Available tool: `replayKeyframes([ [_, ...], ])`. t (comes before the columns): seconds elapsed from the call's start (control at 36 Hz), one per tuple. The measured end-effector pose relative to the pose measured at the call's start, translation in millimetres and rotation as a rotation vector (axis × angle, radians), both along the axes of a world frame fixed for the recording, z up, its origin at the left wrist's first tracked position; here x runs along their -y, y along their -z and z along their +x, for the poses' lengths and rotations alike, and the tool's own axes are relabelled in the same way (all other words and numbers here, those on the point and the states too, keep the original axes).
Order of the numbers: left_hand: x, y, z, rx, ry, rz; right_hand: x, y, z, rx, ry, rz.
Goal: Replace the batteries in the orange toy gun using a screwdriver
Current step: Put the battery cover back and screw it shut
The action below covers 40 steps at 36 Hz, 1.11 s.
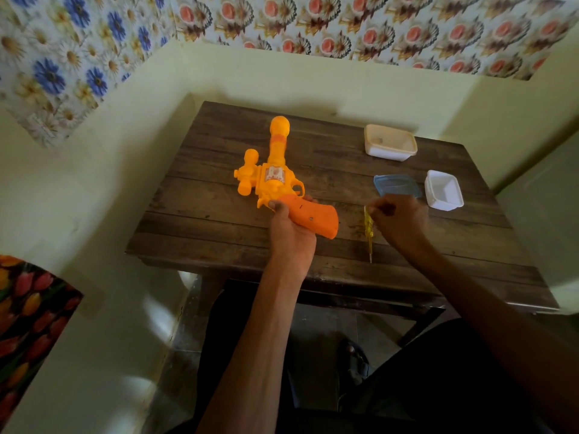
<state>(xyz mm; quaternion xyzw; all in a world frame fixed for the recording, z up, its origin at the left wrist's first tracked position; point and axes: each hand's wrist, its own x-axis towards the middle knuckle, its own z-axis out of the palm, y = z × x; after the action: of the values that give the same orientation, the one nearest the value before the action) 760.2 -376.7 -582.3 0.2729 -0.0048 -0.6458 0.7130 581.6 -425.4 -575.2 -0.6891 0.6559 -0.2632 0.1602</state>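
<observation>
Right grip [399,219] pinches screwdriver [369,230]; far tub [386,153] holds one small unclear item [379,140].

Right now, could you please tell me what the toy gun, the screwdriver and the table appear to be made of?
The toy gun looks moulded plastic: smooth orange, soft sheen. The screwdriver has a translucent yellow plastic handle; its thin shaft looks metal. The table is probably wood: dark matt planks, visible grain.

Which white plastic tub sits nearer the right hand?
The small square white tub beside the blue lid; the cream-rimmed rectangular tub lies farther back from the right hand.
</observation>
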Motion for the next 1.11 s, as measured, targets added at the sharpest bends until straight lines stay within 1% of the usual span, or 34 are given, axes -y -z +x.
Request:
replayKeyframes([
  [0.08,1,-2,-2,-0.012,0.004,-0.004,14,15,-7,-0.074,0.128,0.143],
  [0.22,1,-2,-4,-0.002,-0.014,0.023,35,8,7,-0.199,0.135,0.382],
  [0.25,1,-2,-3,0.003,-0.014,0.027,40,5,10,-0.198,0.118,0.439],
  [0.31,0,-3,-4,0.011,-0.015,0.03,45,-6,15,-0.124,0.067,0.521],
  [0.33,0,-3,-4,0.011,-0.017,0.028,43,-16,18,-0.058,0.034,0.507],
  [0.36,1,-3,-3,0.011,-0.02,0.024,41,-25,21,0.026,0.003,0.447],
  [0.44,2,-2,-3,0.021,-0.026,0.019,19,-56,35,0.392,-0.139,0.113],
  [0.47,3,-3,-3,0.028,-0.025,0.019,11,-64,40,0.474,-0.211,-0.001],
  [0.53,3,-4,-4,0.04,-0.025,0.021,-4,-74,50,0.549,-0.348,-0.138],
  [0.58,2,-4,-5,0.052,-0.03,0.022,-15,-76,60,0.56,-0.427,-0.193],
  [0.69,-1,-8,-4,0.052,-0.046,0.008,-28,-72,72,0.474,-0.516,-0.286],
  [0.78,-4,-10,-4,0.044,-0.05,-0.01,-29,-68,73,0.443,-0.497,-0.322],
  [0.89,-3,-10,-3,0.022,-0.045,0.005,-26,-64,74,0.457,-0.476,-0.343],
  [1.11,0,-5,-3,0.016,-0.05,-0.031,-24,-61,78,0.477,-0.481,-0.353],
])
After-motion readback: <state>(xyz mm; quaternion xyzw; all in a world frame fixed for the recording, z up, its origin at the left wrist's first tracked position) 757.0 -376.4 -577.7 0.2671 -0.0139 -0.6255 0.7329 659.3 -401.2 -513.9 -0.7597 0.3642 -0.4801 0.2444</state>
